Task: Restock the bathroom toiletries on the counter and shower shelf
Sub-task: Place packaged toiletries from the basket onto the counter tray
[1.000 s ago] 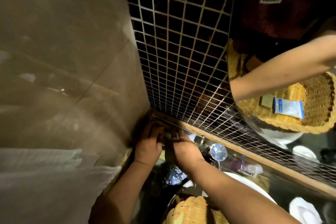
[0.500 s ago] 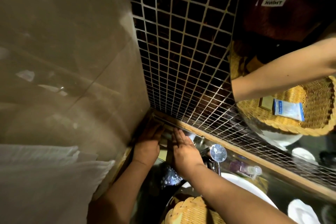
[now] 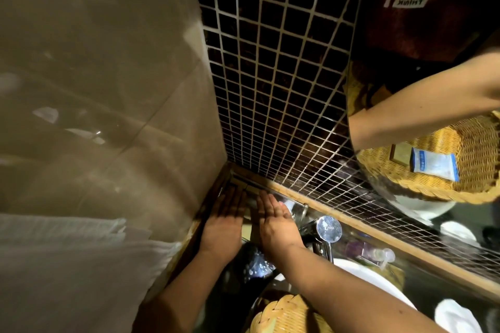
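Observation:
My left hand (image 3: 224, 222) and my right hand (image 3: 276, 222) lie side by side in the dark back corner of the counter, fingers straight and pointing at the wall. A narrow dark object (image 3: 250, 213) sits between them, too dim to name; neither hand grips it. A woven basket (image 3: 286, 316) sits under my right forearm at the bottom edge. In the mirror (image 3: 405, 35), the basket's reflection (image 3: 465, 159) shows a white-and-blue sachet (image 3: 433, 163) and a small tan packet (image 3: 400, 154).
A chrome tap (image 3: 328, 228) stands just right of my right hand, above the white basin (image 3: 351, 269). A clear pump bottle (image 3: 370, 251) lies behind the basin. Folded white towels (image 3: 67, 265) fill the lower left. A mosaic tile wall (image 3: 270, 76) rises behind the counter.
Both hands went from curled together over the corner object to flat with fingers straight, and have drawn slightly apart.

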Motion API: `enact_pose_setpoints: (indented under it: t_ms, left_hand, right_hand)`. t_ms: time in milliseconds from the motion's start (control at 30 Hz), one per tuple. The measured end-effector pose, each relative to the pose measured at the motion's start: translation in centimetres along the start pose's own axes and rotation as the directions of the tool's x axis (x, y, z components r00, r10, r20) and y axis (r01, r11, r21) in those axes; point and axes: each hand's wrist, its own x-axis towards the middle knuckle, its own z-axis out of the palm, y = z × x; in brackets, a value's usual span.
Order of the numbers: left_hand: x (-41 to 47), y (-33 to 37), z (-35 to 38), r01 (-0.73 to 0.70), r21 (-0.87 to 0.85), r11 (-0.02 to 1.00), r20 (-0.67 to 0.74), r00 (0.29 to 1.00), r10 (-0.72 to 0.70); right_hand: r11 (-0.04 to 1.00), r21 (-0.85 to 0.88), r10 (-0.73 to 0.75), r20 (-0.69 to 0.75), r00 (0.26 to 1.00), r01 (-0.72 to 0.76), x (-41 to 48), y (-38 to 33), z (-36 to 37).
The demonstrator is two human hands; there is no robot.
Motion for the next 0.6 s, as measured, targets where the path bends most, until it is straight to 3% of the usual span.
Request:
enact_pose_setpoints:
  t_ms: [133,267,433,600]
  left_hand:
    - [0.2,-0.3,-0.3,0.017,-0.080,0.997,-0.033,0.999,-0.020]
    - [0.2,-0.1,-1.4,-0.058,-0.145,0.988,-0.105,0.994,0.043]
    - [0.5,-1.5,-2.2,-0.082,-0.054,0.995,-0.195,0.978,0.070]
    - [0.6,-1.9,-1.5,-0.142,-0.125,0.982,-0.081,0.988,0.132]
  right_hand:
    - [0.993,-0.117,0.000,0.002,1.000,0.000,0.1,-0.9,-0.2]
    - [0.999,-0.001,-0.039,-0.010,0.999,0.039,1.0,-1.5,-1.0]
    - [0.995,0.077,-0.059,-0.021,0.998,0.060,1.1,-1.4,-2.1]
    - [1.000,0.002,-0.030,0.004,1.000,0.030,1.0,-2.3,-2.6]
